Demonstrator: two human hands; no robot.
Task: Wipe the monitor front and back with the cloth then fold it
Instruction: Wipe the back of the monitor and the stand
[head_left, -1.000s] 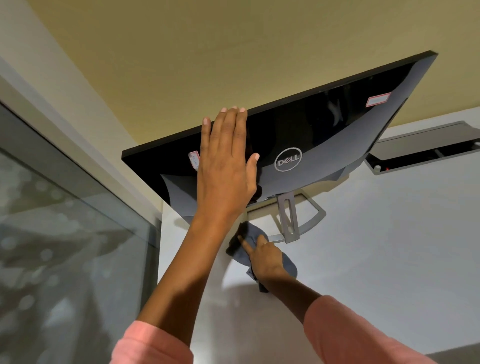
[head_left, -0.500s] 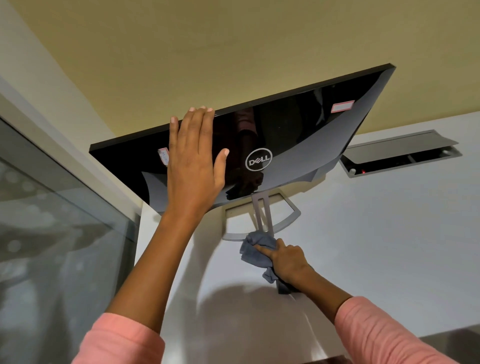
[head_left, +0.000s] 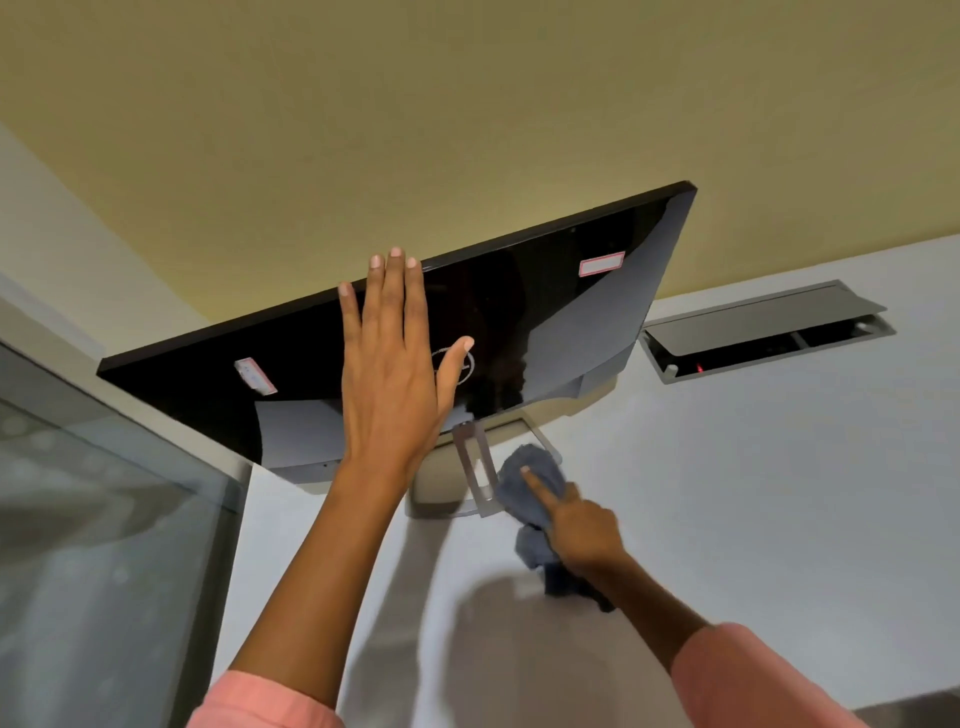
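Observation:
The black monitor (head_left: 545, 322) shows its glossy back, with a round logo and two small stickers. My left hand (head_left: 389, 374) lies flat on that back, fingers straight and reaching its top edge. Below the panel, the grey metal stand (head_left: 470, 462) rests on the white desk (head_left: 727, 493). My right hand (head_left: 576, 525) holds a bunched blue-grey cloth (head_left: 530, 478) and presses it with the index finger against the right side of the stand base. Part of the cloth hangs under my palm.
A grey cable hatch (head_left: 769, 332) stands open in the desk to the right of the monitor. A glass partition (head_left: 104, 545) runs along the left side. A yellowish wall (head_left: 467, 104) rises behind the monitor.
My right hand has carried the cloth from the left of the stand to its right side. My left hand has stayed flat on the monitor's back, nearer the logo now, as the view shifted.

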